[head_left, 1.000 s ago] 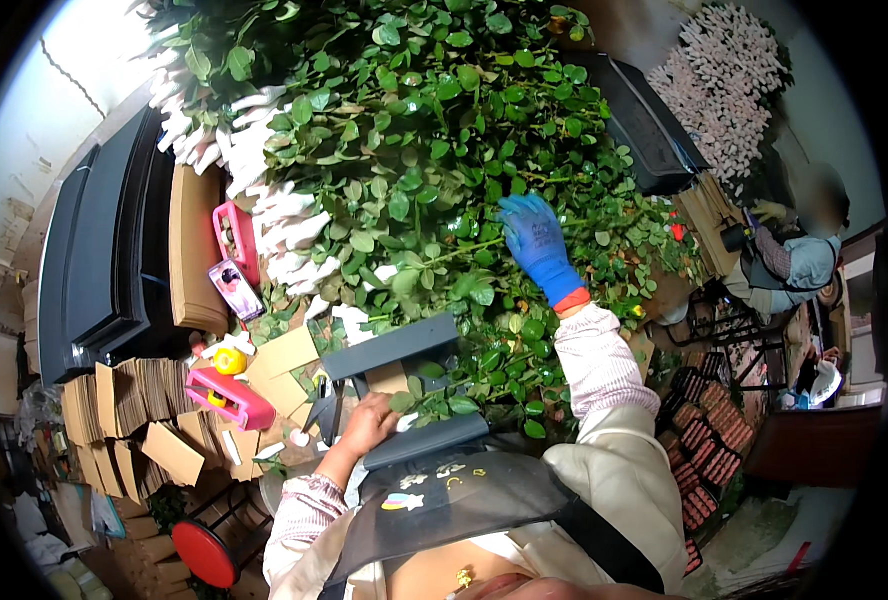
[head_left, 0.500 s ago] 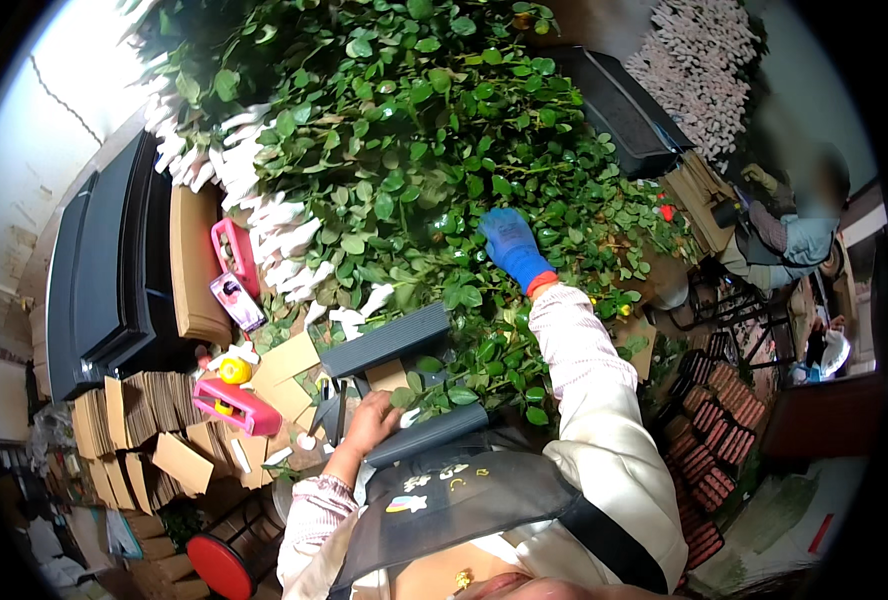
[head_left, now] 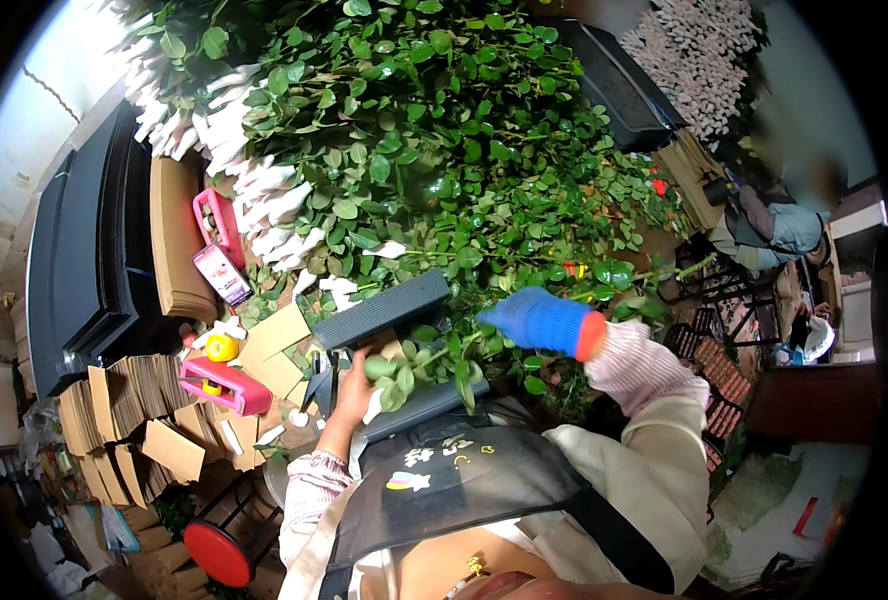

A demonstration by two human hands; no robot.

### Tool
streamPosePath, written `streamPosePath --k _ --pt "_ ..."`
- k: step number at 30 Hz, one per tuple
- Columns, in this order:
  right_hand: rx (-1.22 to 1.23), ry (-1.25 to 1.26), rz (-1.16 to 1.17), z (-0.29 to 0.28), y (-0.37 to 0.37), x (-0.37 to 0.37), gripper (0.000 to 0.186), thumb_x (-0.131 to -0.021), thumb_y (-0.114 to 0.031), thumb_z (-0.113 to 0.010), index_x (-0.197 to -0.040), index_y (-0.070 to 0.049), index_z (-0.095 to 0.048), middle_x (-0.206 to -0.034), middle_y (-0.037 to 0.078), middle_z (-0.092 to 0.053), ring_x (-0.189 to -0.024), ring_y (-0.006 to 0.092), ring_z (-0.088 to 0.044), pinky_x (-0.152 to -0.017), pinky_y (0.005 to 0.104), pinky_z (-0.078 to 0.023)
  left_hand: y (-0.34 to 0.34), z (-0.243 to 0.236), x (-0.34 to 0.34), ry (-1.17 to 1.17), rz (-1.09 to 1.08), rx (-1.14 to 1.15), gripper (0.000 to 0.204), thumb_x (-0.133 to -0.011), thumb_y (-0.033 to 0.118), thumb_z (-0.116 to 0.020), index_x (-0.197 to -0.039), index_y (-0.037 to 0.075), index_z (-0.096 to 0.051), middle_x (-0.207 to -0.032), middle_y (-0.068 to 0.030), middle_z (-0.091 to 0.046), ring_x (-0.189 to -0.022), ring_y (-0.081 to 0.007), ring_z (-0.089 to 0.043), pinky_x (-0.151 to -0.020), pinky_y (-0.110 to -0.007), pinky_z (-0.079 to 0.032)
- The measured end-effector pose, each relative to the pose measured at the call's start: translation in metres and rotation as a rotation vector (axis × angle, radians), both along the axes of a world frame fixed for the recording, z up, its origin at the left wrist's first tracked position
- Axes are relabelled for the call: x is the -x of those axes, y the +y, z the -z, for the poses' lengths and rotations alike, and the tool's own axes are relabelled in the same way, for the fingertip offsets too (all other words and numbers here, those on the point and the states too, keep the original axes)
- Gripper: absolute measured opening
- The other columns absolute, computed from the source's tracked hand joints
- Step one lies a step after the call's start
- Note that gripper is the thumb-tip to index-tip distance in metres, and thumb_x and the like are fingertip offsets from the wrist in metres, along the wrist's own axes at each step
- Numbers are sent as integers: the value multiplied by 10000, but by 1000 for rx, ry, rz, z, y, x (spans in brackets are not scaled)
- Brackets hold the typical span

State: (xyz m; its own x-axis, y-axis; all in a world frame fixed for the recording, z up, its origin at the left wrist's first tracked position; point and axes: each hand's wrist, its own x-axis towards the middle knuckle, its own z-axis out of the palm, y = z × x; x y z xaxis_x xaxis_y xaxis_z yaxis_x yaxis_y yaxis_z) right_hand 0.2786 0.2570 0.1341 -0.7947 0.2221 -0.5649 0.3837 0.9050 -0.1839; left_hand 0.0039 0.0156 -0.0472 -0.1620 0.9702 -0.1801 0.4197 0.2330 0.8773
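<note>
My right hand (head_left: 539,320), in a blue glove with an orange cuff, is closed around a leafy rose stem (head_left: 689,266). The stem runs from the right side across to the leaves in front of my chest. My bare left hand (head_left: 352,392) is beside those leaves and a white-wrapped flower head (head_left: 373,405); leaves partly cover its fingers, so its grip is unclear. Around it are two dark ridged bars, one farther off (head_left: 382,308) and one against my apron (head_left: 429,410). Beyond lies a big heap of leafy rose stems (head_left: 444,160), with white-wrapped heads (head_left: 269,200) along its left.
At left are pink tape dispensers (head_left: 232,390), a phone (head_left: 222,274), a yellow tape roll (head_left: 222,347), cardboard pieces (head_left: 176,450) and stacked dark boards (head_left: 94,260). A red stool (head_left: 219,552) stands at lower left. Another person (head_left: 794,230) sits at far right.
My right hand has come back from the heap toward me, drawing the rose stem with it. Leaves and a white-wrapped head now lie by my left hand, which has shifted slightly left.
</note>
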Motion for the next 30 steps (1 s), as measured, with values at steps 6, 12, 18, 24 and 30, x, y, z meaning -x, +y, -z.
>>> streamPosePath --k 6,12,18,24,30 --pt "-188 118 200 107 15 -19 305 -876 -156 -577 -1151 -143 -708 -919 179 -729 -848 344 -717 -737 491 -553 2 -12 -10 -156 -78 -20 798 -793 64 -833 -1459 77 -393 -1367 -165 -548 -1206 -281 -603 -947 -374 -558" --pt "-187 134 170 157 21 -25 242 -855 -170 -588 -1044 -122 -731 -945 162 -736 -866 354 -717 -735 492 -555 4 -20 -10 77 81 -68 521 -837 130 -762 -1315 51 -571 -1253 -173 -525 -1145 -370 -588 -961 -403 -502" --pt "-92 -134 338 95 15 -6 437 -831 -171 -609 -1265 -141 -651 -1131 157 -720 -1026 349 -698 -848 480 -545 5 -24 -12 99 92 -75 526 -830 137 -745 -1318 47 -573 -1237 -168 -510 -1167 -365 -539 -992 -412 -469" --pt "370 176 574 102 73 -34 585 -804 -452 -717 -1281 -124 -641 -1181 136 -709 -1049 346 -680 -950 422 -520 6 -20 -11 122 109 -58 511 -823 164 -742 -1295 55 -577 -1234 -184 -516 -1172 -380 -535 -1006 -420 -457" --pt "-285 16 553 102 109 16 403 -886 -373 -638 -1201 -125 -674 -1136 157 -705 -1064 330 -672 -951 459 -488 6 -19 -12 145 124 -57 529 -819 163 -738 -1314 60 -584 -1232 -185 -528 -1191 -377 -524 -1033 -422 -439"
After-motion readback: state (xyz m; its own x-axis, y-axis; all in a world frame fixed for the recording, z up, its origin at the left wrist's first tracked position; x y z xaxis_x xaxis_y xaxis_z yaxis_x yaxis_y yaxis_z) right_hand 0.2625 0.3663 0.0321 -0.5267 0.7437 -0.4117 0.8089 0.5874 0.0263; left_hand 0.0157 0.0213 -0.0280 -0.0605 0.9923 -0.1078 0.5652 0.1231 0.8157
